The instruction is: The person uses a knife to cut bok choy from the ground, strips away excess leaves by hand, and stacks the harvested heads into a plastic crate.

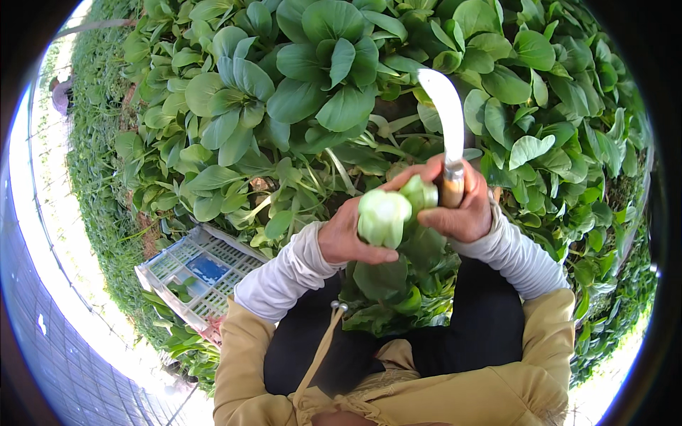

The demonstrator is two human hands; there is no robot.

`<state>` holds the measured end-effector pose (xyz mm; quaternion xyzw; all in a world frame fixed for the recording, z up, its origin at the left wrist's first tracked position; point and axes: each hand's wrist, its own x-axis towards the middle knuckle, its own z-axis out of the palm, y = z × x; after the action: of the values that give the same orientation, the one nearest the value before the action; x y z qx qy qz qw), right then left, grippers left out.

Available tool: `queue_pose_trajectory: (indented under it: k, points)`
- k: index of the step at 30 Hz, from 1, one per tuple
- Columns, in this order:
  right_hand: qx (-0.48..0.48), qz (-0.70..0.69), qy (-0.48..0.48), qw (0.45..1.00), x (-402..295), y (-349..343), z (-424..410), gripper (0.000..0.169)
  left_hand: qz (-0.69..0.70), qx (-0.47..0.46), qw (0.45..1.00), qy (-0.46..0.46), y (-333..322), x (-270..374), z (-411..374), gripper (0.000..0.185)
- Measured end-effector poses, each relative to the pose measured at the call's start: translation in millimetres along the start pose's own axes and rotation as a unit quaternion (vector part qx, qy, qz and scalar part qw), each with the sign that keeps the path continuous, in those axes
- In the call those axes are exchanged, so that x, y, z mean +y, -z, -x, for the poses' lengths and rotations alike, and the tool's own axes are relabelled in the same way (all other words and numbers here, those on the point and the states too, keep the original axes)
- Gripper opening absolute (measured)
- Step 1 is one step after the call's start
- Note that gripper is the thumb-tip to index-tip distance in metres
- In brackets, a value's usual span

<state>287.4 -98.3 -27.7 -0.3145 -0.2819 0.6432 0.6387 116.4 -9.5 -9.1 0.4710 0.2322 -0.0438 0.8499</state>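
My left hand (346, 226) is wrapped around a pale green bok choy head (383, 218), its cut base turned up towards me. A second bok choy head (418, 193) sits right beside it, between my two hands; which fingers bear it is partly hidden. In my right hand (463, 213) is a curved harvesting knife, its wooden handle (452, 190) gripped and its bright blade (446, 106) pointing up and away. Dark bok choy leaves (381, 277) hang below the heads, between my knees.
Growing bok choy plants (341, 58) spread in front and to both sides. A white plastic crate (213, 239) with slatted walls and a blue patch stands at my left. Cut stumps and stalks (381, 125) lie ahead. Far left, a person (61, 96) is partly visible.
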Motion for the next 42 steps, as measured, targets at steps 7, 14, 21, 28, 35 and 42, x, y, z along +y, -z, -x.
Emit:
queue_pose_trajectory:
  k: [7, 14, 21, 28, 35, 42]
  points:
    - [0.18, 0.307, -0.227, 0.907, 39.8, 56.3, 18.4, 0.038, -0.127, 0.021, 0.985, 0.119, 8.5, 29.2, -4.6, 0.063]
    - [0.297, 0.487, -0.114, 0.814, 119.3, 92.5, -35.5, 0.031, -0.887, -0.035, 0.461, 0.01, 6.9, 51.8, -90.7, 0.051]
    - [0.321, 0.509, -0.117, 0.79, 140.5, 97.5, -53.7, 0.029, -0.869, 0.097, 0.466, 0.137, 90.2, 47.6, -119.6, 0.084]
    - [0.282, 0.551, -0.047, 0.784, 148.8, 103.8, -60.5, 0.027, -0.915, 0.137, 0.376, -0.054, 110.5, 14.1, -99.0, 0.059]
    - [0.188, 0.562, 0.093, 0.8, 164.0, 134.8, -53.4, 0.025, -0.902, 0.174, 0.371, -0.134, 122.4, -12.9, -88.1, 0.043]
    - [0.227, 0.215, -0.276, 0.909, 132.7, 111.7, -62.8, 0.021, -0.894, 0.192, 0.365, -0.177, 140.8, -26.7, -76.4, 0.034]
